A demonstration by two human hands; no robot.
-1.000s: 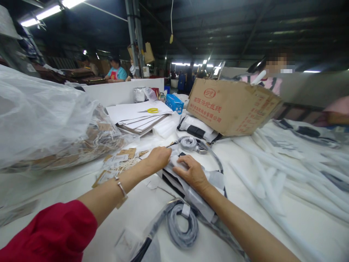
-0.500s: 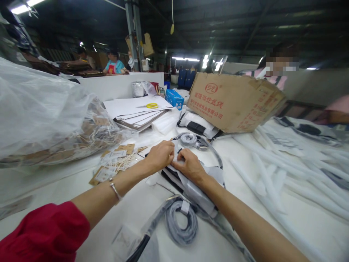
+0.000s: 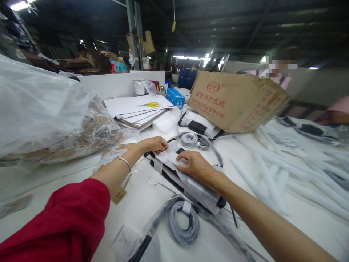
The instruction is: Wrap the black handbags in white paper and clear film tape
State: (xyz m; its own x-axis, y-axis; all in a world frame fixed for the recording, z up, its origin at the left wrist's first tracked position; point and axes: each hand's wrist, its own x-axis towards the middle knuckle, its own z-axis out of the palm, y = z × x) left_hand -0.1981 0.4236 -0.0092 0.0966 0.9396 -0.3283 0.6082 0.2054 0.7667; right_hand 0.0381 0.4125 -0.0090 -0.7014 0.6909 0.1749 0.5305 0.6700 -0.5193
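Note:
A black bag (image 3: 188, 185) partly covered in pale wrapping lies slantwise on the white table. My left hand (image 3: 159, 145) is at the bag's far left end, its fingers curled in against the wrapping; what they pinch is hidden. On top of the bag rests my right hand (image 3: 197, 167), thumb and forefinger apart. A coiled strap (image 3: 183, 223) in clear film lies nearer me, and another wrapped coil (image 3: 189, 139) sits just beyond the bag. Brown and white hang tags (image 3: 119, 194) with strings lie beneath and beside my left forearm.
A big clear plastic sack (image 3: 54, 120) of tags fills the left side. Behind are stacked white boards (image 3: 131, 112) with yellow-handled snips (image 3: 152, 104), a blue box (image 3: 175, 97) and a tilted carton (image 3: 231, 102). White foam tubes (image 3: 275, 182) cover the right. A co-worker (image 3: 280, 74) is behind the carton.
My hands were close together at the bag's far end. The left has shifted left and slightly up; the right has drawn back a little, its fingers loosened. More of the bag's near side shows.

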